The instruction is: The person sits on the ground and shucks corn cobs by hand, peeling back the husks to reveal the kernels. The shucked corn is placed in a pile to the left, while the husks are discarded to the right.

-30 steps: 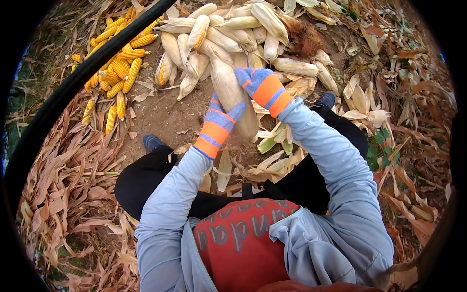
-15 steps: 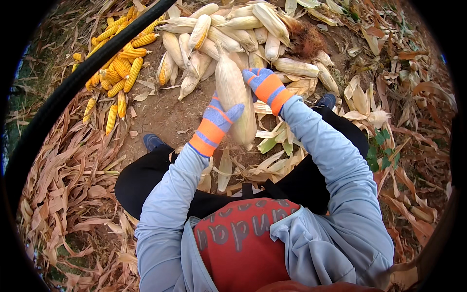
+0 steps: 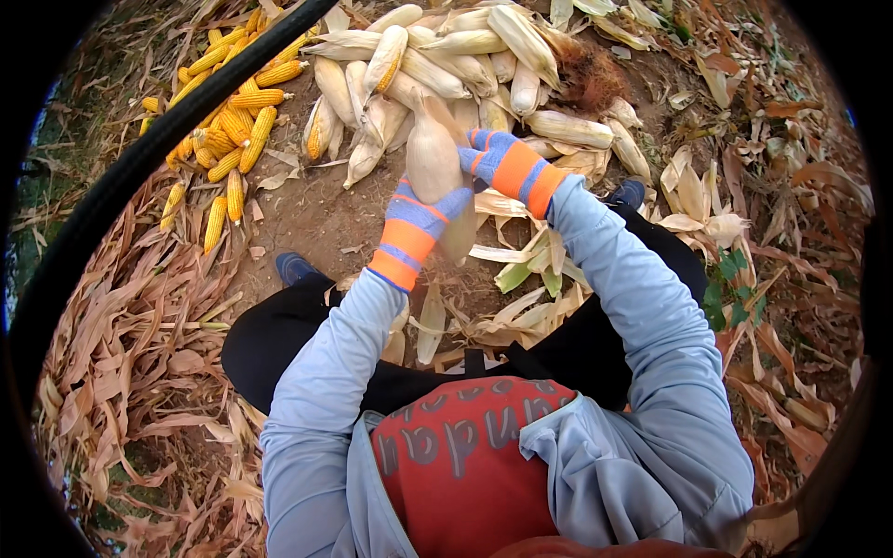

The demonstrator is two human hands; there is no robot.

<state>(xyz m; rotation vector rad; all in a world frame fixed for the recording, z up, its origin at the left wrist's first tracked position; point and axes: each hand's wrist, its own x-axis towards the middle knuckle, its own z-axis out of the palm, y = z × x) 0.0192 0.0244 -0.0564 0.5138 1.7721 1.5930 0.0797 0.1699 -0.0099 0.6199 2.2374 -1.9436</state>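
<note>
Between my hands, an ear of corn in its pale dry husk (image 3: pixel 433 160) stands with its tapered tip pointing away from me. My left hand (image 3: pixel 423 221), in a blue and orange striped glove, is wrapped round its lower part, with the thumb across the front. My right hand (image 3: pixel 513 169), gloved alike, is closed at the upper right side of the ear. A loosened strip of husk (image 3: pixel 448 119) runs from the tip toward its fingers. The lower end of the ear is blurred, and my right fingertips are partly hidden.
Beyond my hands lies a heap of unhusked corn (image 3: pixel 437 70). Husked yellow cobs (image 3: pixel 237 126) are piled at far left. Peeled husks (image 3: pixel 526 321) lie between my legs, and dry leaves (image 3: pixel 139 353) cover the ground around. A black cable (image 3: pixel 167 135) crosses the upper left.
My left hand and the ear have shifted slightly, and the ear now looks shorter and tilted. My right hand has moved a little right, and husk near the tip has come loose.
</note>
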